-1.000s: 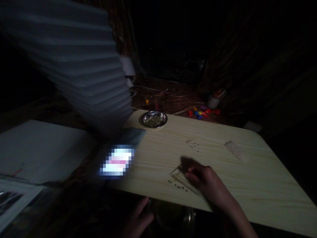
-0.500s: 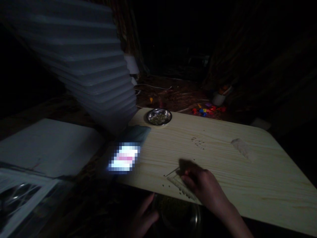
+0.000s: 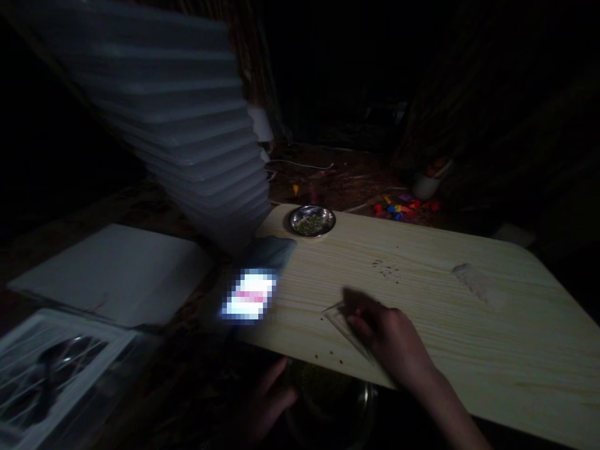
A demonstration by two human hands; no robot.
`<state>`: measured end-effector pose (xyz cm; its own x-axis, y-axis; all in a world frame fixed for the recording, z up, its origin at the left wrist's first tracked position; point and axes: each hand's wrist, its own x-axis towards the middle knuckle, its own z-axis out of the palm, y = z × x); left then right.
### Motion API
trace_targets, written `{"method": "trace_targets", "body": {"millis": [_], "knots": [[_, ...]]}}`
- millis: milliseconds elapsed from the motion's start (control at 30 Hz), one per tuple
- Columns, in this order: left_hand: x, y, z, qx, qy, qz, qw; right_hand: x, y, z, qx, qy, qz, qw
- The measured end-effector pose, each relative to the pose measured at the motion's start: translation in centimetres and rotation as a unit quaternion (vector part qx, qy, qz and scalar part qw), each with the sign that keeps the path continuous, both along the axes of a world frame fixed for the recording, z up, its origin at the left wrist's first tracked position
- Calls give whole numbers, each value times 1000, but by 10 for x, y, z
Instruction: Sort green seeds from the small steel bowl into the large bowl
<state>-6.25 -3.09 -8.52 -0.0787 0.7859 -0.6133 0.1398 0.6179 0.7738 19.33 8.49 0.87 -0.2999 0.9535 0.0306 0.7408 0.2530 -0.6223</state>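
Observation:
My right hand [image 3: 389,334] is over the near edge of the wooden table, its fingers closed on a thin, see-through rectangular piece [image 3: 344,325] that lies nearly flat on the top. A few dark seed-like bits [image 3: 331,352] lie between that piece and the table edge. Below the edge, in deep shadow, my left hand [image 3: 272,400] has finger and thumb at the rim of a shiny round bowl [image 3: 368,400]. The grip looks closed on the rim, though most of the hand is dark. Greenish stuff shows dimly inside the bowl.
On the table [image 3: 422,331] stand a steel dish [image 3: 312,220] of greenish bits, scattered dark specks [image 3: 387,269] and a pale crumpled item [image 3: 478,286]. A bright blurred-out screen [image 3: 250,295] and a dark cloth [image 3: 272,253] are at left. Colourful pieces [image 3: 405,208] lie on the floor.
My right hand and the see-through piece have moved back from the table edge. The row of dark bits along the piece is gone, leaving a few. The view has turned slightly left.

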Motion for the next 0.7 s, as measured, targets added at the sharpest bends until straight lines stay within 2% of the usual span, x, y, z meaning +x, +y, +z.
{"method": "trace_targets", "body": {"millis": [133,233,500,600,700], "knots": [[1,0,11,3,14,17,1000,-16,10,2,12,-22,34,999],[0,0,16,5,22,31,999,-19,10,2,6,1,73,997],[-5,0,20,20,10,24,999,-16,-20,11,-55,43,140,988],[-3,-4,17,34,0,15,999,-8,-26,15,-81,81,129,985],[1,-12,9,40,8,-15,999,16,-26,18,-96,117,66,986]]}}
